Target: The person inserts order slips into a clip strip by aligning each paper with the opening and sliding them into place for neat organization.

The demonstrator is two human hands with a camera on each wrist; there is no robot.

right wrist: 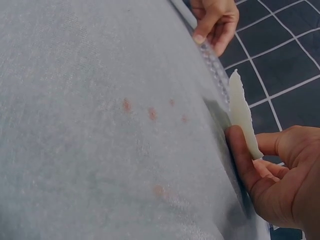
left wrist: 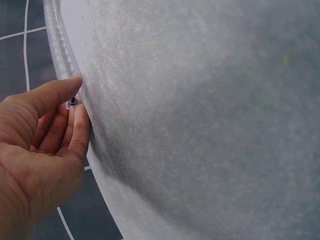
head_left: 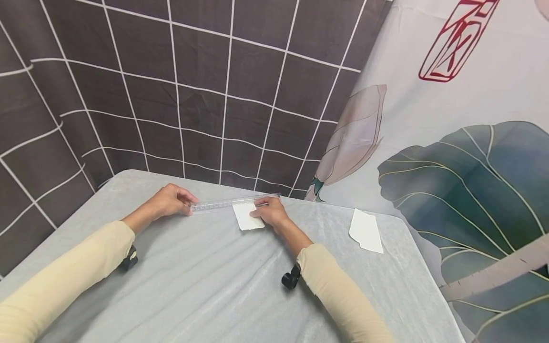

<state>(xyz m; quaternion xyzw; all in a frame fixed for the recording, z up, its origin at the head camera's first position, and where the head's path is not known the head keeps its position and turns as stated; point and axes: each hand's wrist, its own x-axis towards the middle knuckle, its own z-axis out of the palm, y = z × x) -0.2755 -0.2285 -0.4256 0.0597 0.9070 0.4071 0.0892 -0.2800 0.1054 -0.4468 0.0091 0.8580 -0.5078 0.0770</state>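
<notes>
Near the table's far edge, my left hand [head_left: 171,199] pinches the left end of a clear ruler [head_left: 214,205]. In the left wrist view, thumb and fingers of the left hand [left wrist: 45,130] meet at the ruler's end [left wrist: 73,101]. A torn piece of white paper [head_left: 246,219] is pinched in my right hand [head_left: 272,212], thumb on its near face. The paper's upper edge lies along the ruler, whose right end reaches just past the right fingers. Whether those fingers also grip the ruler is hidden. Seen from the right wrist, the paper [right wrist: 240,107] stands tilted up off the cloth.
A second torn piece of white paper [head_left: 366,232] lies on the right of the table. Grey cloth [head_left: 193,286] with soft wrinkles covers the tabletop. Behind the far edge hangs a dark checked curtain [head_left: 197,109]; a leaf-patterned curtain [head_left: 399,105] hangs on the right.
</notes>
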